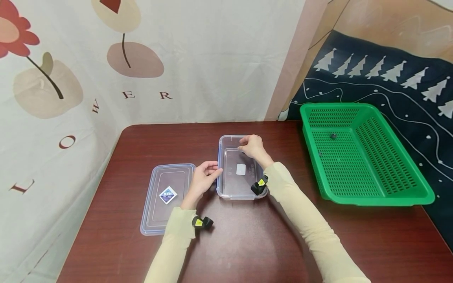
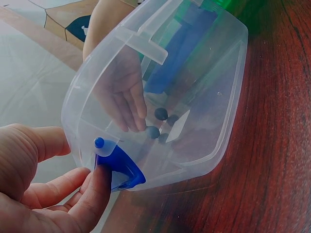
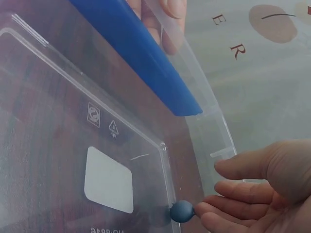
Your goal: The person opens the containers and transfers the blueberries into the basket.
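Note:
A clear plastic box [image 1: 231, 184] with blue side latches stands lidless on the table. My left hand [image 1: 204, 179] holds its left side, fingers against the blue latch [image 2: 121, 167] and thumb by the rim. Inside the box's far end is my right hand [image 1: 253, 146], its fingers pointing down, fairly straight, thumb apart. A blueberry [image 3: 182, 212] touches or nearly touches those fingertips at the box floor. Through the wall, the left wrist view shows dark berries [image 2: 161, 114] beside the right fingertips, with what look like reflections. The hand and wall hide the berries in the head view.
The box's lid [image 1: 155, 208], with a blue label, lies flat to the left. A green perforated basket [image 1: 368, 200] sits at the right, a dark berry [image 1: 333, 136] in it. A white curtain [image 1: 212, 78] hangs behind the brown table [image 1: 247, 243].

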`<state>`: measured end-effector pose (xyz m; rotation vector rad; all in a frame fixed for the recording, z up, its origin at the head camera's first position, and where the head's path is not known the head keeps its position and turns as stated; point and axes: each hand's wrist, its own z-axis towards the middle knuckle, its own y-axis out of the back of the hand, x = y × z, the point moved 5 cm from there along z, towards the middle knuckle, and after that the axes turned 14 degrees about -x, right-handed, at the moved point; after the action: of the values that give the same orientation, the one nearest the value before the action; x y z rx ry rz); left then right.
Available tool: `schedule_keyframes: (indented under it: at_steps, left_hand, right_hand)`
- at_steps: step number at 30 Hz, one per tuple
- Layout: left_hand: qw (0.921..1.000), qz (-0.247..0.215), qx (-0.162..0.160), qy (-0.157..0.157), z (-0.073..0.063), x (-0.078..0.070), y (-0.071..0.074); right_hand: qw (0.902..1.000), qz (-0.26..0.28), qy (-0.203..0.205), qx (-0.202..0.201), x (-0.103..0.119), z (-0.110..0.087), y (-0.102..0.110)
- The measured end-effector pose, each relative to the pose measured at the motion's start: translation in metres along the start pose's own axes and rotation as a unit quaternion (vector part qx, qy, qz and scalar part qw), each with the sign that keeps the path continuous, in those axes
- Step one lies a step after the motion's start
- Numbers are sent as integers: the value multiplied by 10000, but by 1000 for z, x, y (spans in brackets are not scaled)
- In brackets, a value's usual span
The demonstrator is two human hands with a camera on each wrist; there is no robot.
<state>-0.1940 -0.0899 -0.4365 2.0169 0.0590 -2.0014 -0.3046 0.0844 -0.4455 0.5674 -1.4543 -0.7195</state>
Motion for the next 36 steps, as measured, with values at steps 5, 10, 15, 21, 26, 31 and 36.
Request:
schedule_keyframes:
  at_steps: [5,10,15,21,26,31,36]
  left_hand:
    - [10000,-5,-10,7,0,0,0]
    - [10000,17,-21,1,-1,-1,1]
    - [10000,31,-12,-24,-1,-1,1]
    - [10000,-7,-2,-12,-1,-1,1]
    - [10000,-25,7,5,-1,0,0]
    - [10000,20,-21,-5,0,0,0]
    - [10000,26,-10,-7,0,0,0]
  right_hand:
    - [9997,-235,4,-24,1,1,0]
    - [9993,-374,91,-12,2,1,0]
    - [9994,-332,80,11,3,0,1]
    - [9978,-636,196,-39,3,1,-1]
    - [9968,-778,174,-37,3,2,-6]
    - [9981,-603,123,49,1,2,-10]
    - [9967,-743,155,295,-1,2,-16]
